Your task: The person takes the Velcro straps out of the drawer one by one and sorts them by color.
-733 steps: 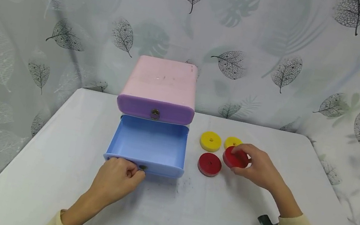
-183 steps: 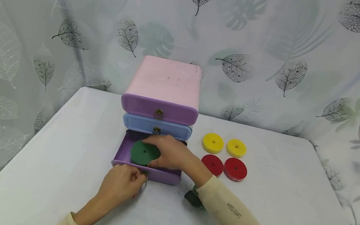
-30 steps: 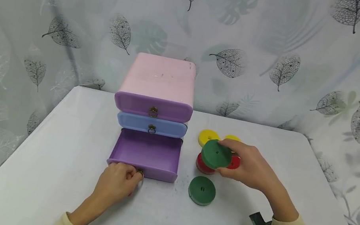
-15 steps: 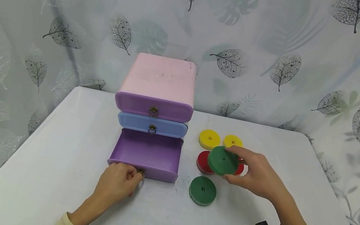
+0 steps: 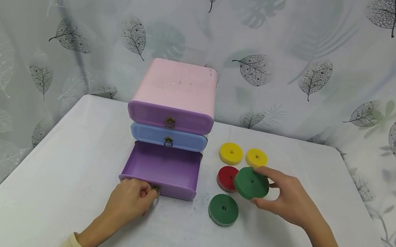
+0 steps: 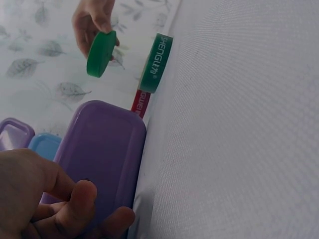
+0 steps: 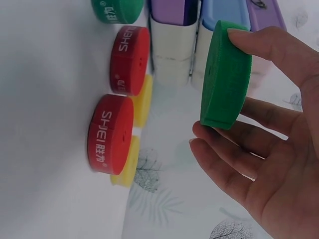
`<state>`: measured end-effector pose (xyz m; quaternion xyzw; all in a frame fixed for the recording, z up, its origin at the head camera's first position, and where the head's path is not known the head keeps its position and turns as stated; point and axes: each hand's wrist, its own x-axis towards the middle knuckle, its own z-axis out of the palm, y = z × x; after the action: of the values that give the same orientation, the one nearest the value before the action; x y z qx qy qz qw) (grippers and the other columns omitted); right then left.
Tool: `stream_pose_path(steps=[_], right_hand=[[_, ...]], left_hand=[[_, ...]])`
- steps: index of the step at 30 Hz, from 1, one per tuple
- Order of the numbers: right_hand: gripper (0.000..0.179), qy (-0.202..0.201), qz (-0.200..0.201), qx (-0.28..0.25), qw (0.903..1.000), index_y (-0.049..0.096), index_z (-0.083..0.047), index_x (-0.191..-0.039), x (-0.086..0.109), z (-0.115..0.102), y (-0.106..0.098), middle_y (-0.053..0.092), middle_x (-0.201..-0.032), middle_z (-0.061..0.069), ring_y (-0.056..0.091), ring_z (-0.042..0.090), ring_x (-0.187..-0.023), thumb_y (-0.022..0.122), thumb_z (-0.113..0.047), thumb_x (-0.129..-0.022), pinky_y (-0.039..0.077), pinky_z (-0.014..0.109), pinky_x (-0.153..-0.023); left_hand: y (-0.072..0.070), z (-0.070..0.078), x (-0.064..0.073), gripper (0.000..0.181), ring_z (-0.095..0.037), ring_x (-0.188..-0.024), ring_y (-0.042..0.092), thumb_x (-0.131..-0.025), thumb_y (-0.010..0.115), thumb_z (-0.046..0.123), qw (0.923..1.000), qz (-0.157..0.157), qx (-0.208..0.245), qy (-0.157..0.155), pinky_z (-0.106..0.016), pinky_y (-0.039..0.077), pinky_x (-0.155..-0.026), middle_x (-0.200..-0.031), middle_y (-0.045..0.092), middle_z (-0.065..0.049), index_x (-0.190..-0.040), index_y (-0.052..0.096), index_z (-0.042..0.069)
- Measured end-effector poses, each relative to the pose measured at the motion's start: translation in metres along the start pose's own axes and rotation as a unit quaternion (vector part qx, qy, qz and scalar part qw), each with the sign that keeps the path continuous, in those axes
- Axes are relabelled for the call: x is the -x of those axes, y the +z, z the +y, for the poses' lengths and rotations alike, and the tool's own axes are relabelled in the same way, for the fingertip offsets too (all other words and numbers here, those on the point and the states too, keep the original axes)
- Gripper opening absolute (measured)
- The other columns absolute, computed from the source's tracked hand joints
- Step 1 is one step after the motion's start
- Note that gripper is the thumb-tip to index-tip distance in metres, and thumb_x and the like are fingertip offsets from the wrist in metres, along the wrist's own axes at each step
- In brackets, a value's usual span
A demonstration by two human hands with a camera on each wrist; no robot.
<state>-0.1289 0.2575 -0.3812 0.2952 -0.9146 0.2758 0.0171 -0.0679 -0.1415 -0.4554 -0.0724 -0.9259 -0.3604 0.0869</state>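
My right hand [image 5: 289,199] grips a green roll of hook-and-loop tape [image 5: 252,183] by its edge, between thumb and fingers; the right wrist view shows it raised off the table. Below it on the table lies a second green roll [image 5: 223,210], with a red roll [image 5: 227,178] behind that one. Another red roll [image 7: 111,134] appears in the right wrist view, hidden behind the held roll in the head view. My left hand [image 5: 130,200] pinches the ring pull [image 5: 156,191] of the purple bottom drawer [image 5: 162,166], which is pulled out with nothing inside.
Two yellow rolls [image 5: 231,153] lie behind the red ones, right of the drawer cabinet [image 5: 178,87]. The cabinet's blue middle drawer [image 5: 169,138] and purple top drawer [image 5: 152,114] are pushed in. A leaf-print curtain [image 5: 214,33] hangs behind the white table [image 5: 69,154].
Since the oldest frame, the blue drawer was pushed in, the bottom drawer pulled out and two green rolls taken from it. Over the last second my right hand moved its roll right and nearer.
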Motion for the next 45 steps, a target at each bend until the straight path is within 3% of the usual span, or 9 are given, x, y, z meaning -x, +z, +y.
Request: stream_pose_path(steps=[11, 29, 45], right_hand=[[0.062, -0.011, -0.005, -0.002, 0.9999, 0.065, -0.004, -0.132, 0.009, 0.006, 0.004, 0.071, -0.123, 0.005, 0.068, 0.019, -0.101, 0.092, -0.013, -0.076, 0.058, 0.043, -0.083], [0.067, 0.063, -0.038, -0.021, 0.9971, 0.063, 0.000, -0.135, 0.027, 0.014, 0.009, 0.068, -0.126, 0.012, 0.066, 0.028, -0.106, 0.093, -0.014, -0.076, 0.058, 0.046, -0.085], [0.068, 0.079, -0.059, -0.019, 0.9949, 0.063, 0.001, -0.135, 0.034, 0.021, 0.018, 0.067, -0.129, 0.014, 0.065, 0.029, -0.109, 0.092, -0.014, -0.076, 0.058, 0.044, -0.086]], left_hand=[[0.000, 0.000, 0.000, 0.040, -0.003, -0.037, 0.042, -0.088, 0.068, 0.012, 1.0000, -0.005, 0.003, -0.007, -0.025, 0.028, -0.041, -0.040, 0.043, 0.018, -0.052, 0.053, 0.022], [0.001, 0.002, 0.000, 0.040, -0.003, -0.037, 0.042, -0.087, 0.067, 0.012, 0.9999, -0.004, 0.002, -0.009, -0.025, 0.028, -0.041, -0.040, 0.043, 0.019, -0.051, 0.052, 0.022], [0.001, 0.001, 0.000, 0.040, -0.002, -0.037, 0.042, -0.087, 0.068, 0.012, 0.9999, -0.006, 0.006, -0.012, -0.025, 0.029, -0.040, -0.040, 0.043, 0.019, -0.052, 0.053, 0.022]])
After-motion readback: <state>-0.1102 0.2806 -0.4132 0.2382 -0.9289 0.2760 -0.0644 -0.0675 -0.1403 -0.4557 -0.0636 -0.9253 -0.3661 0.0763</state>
